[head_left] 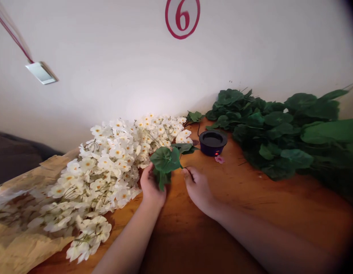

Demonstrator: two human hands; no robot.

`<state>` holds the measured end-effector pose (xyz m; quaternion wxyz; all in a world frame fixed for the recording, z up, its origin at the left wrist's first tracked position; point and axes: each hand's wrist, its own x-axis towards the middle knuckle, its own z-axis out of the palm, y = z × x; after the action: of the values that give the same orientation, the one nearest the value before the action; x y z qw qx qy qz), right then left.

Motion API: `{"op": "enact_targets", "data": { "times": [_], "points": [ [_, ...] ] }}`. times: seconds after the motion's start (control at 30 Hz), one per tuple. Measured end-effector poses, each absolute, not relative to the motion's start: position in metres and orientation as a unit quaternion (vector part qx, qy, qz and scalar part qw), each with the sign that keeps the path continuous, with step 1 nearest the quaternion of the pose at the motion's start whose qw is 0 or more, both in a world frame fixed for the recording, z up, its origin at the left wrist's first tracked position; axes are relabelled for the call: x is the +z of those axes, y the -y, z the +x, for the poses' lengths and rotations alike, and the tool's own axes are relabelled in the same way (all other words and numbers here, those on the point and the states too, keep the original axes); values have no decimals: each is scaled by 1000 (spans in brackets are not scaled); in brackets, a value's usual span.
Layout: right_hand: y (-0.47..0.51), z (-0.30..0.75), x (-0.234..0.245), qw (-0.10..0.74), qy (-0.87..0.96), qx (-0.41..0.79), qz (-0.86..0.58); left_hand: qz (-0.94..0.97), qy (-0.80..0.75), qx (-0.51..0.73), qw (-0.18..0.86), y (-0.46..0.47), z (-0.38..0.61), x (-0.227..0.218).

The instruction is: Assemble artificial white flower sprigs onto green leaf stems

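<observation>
A sprig of green artificial leaves (165,160) is held between my two hands above the wooden table. My left hand (153,186) is closed around the leaves from below and the left; the leaves hide most of its fingers. Between thumb and fingers, my right hand (197,186) pinches the thin stem (181,166) on the right side. Just beyond my right hand stands a small round dark pot (213,142) with a glowing red light on its front. A pink flower (219,159) lies at its foot.
White artificial flowers (108,163) are heaped at the left, partly on brown paper (28,247). A large pile of green leaves (279,129) covers the right side. Behind the table rises a white wall (122,57) with a red number six (182,17) and a switch (42,73).
</observation>
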<state>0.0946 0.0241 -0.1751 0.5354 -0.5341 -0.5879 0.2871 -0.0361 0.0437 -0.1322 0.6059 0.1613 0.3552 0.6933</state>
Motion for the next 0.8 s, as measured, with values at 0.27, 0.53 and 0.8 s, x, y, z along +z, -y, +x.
{"op": "enact_targets", "data": {
  "times": [0.27,0.53,0.8],
  "points": [
    [-28,94,-180,576,510,420,-481,130,-388,692,594,-39,-33,-143],
    [-25,91,-174,582,513,445,-448,317,-375,653,577,-17,-7,-160],
    [-25,87,-180,581,481,501,-425,386,-451,581,556,-7,-4,-157]
  ]
}}
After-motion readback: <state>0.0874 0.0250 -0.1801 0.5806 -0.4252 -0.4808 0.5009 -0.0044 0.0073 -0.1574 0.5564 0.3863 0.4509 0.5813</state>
